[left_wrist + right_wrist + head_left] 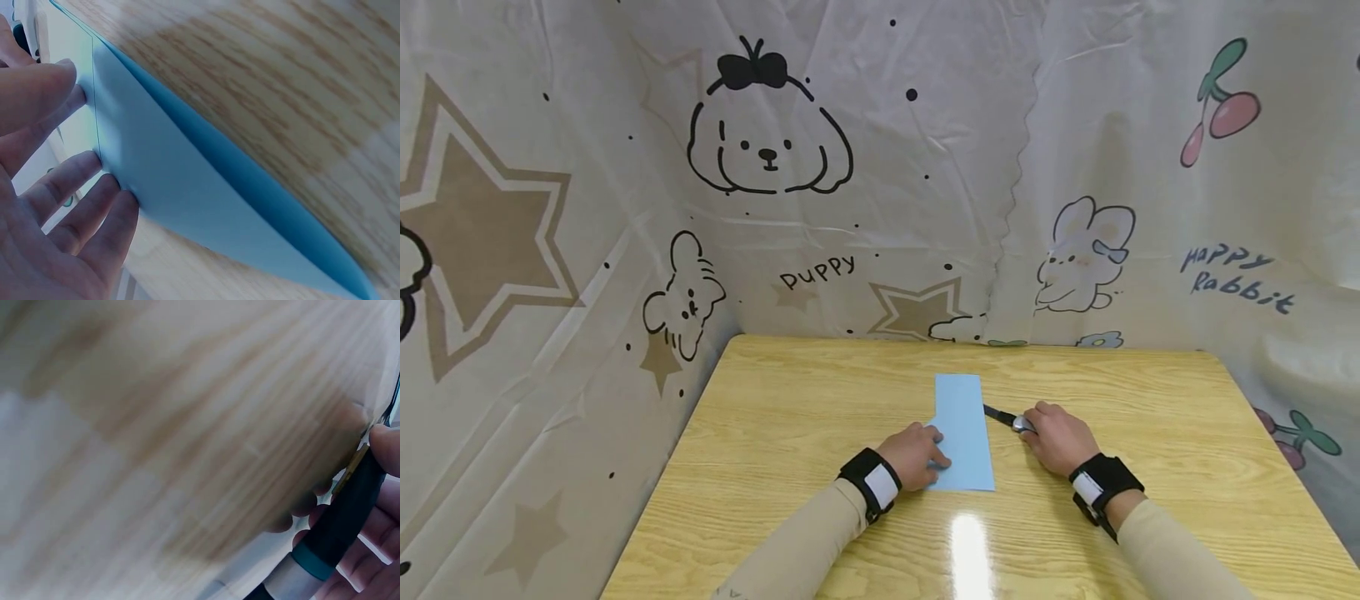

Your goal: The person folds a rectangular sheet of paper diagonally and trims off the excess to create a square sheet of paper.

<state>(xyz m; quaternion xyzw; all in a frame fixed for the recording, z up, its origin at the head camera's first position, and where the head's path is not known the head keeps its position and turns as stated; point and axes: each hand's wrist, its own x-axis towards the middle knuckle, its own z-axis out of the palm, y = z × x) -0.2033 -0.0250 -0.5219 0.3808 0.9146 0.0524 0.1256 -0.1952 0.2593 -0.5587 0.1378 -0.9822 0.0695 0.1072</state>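
A light blue sheet of paper [964, 433] lies on the wooden table, longer front to back than it is wide. In the left wrist view the paper [162, 156] is folded over, its two layers parting along the near side. My left hand [913, 457] rests on the paper's left part, fingers spread and fairly straight, fingertips against the sheet. To the right of the paper, my right hand [1060, 437] grips a knife [1006, 417]. Its dark blade points left, toward the paper's right edge. Up close the knife's dark handle [347, 515] shows a teal band and a silver end.
The yellow wood-grain table [797, 392] extends on all sides of the paper. A pale cloth [880, 167] printed with cartoon animals and stars hangs behind and at the left. Light glares on the tabletop in front of the paper.
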